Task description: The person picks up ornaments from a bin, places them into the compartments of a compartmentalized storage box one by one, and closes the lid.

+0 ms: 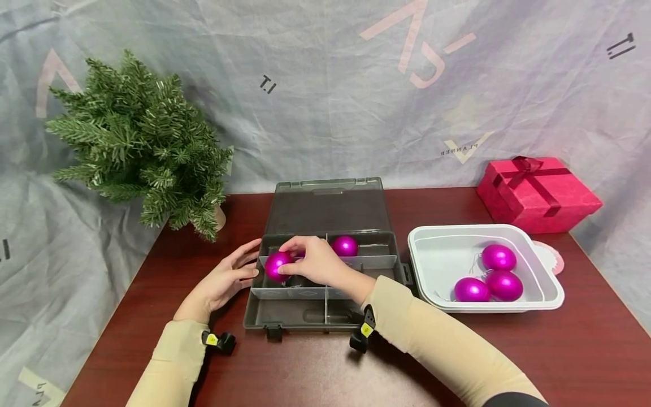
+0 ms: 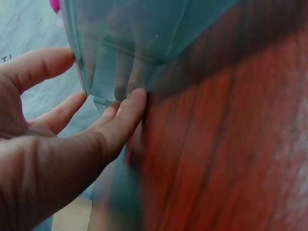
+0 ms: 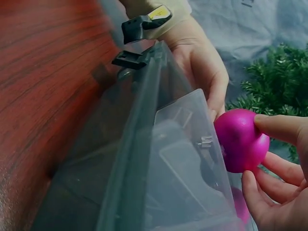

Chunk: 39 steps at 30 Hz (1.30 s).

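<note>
In the head view, my right hand (image 1: 319, 261) pinches a shiny magenta ball ornament (image 1: 278, 266) between thumb and fingers. It holds the ball over the left middle compartment of a grey see-through divider box (image 1: 285, 326). My left hand (image 1: 224, 281) has its fingers loosely extended, and the left wrist view shows fingertips (image 2: 139, 96) touching the box's side wall. One magenta ball (image 1: 345, 246) lies in the back right compartment. Another is mostly hidden behind my right hand. The right wrist view shows the held ball (image 3: 242, 140) beside a clear divider (image 3: 187, 154).
Right of the box stands a white tub (image 1: 439, 254) with several magenta balls (image 1: 503, 284). Behind it sits a red gift box (image 1: 541, 192) with a dark ribbon. A small artificial fir tree (image 1: 142, 141) stands at the back left. The box lid (image 1: 328, 209) leans open backward.
</note>
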Motion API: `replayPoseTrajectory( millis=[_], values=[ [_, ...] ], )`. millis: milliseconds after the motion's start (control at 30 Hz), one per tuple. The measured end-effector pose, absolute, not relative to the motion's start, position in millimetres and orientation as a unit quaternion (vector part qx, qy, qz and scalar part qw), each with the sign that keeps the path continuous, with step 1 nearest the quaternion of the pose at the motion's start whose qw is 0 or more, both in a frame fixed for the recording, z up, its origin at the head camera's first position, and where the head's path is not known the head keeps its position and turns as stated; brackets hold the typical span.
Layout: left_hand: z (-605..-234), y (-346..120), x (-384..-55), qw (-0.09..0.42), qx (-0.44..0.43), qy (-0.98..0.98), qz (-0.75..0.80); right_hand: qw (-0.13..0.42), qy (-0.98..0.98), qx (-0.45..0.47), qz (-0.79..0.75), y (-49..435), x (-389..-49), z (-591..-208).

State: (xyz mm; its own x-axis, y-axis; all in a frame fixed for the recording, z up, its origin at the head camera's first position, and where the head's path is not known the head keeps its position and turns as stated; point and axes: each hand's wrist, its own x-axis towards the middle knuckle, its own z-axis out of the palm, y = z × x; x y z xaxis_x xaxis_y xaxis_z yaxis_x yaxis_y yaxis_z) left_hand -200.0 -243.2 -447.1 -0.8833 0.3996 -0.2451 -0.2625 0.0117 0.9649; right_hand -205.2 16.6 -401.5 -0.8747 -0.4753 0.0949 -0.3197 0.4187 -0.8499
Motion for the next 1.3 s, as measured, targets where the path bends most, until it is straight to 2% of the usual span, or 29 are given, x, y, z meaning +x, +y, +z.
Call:
replayPoseTrajectory(
  millis=[333, 667, 933, 1300],
  values=[
    [-446, -243, -199, 0.241, 0.056, 0.663, 0.706, 0.082, 0.842, -0.253, -0.469, 17, -203, -404],
    [-448, -244, -199, 0.236, 0.057, 0.665, 0.706, 0.089, 0.791, -0.288, -0.532, 37, -192, -390],
    [-450, -246, -198, 0.234, 0.059, 0.662, 0.710, 0.129, 0.708, -0.326, -0.613, 76, -178, -370],
    [-450, -245, -198, 0.233, 0.059, 0.660, 0.712, 0.111, 0.705, -0.361, -0.600, 161, -161, -347]
  ],
)
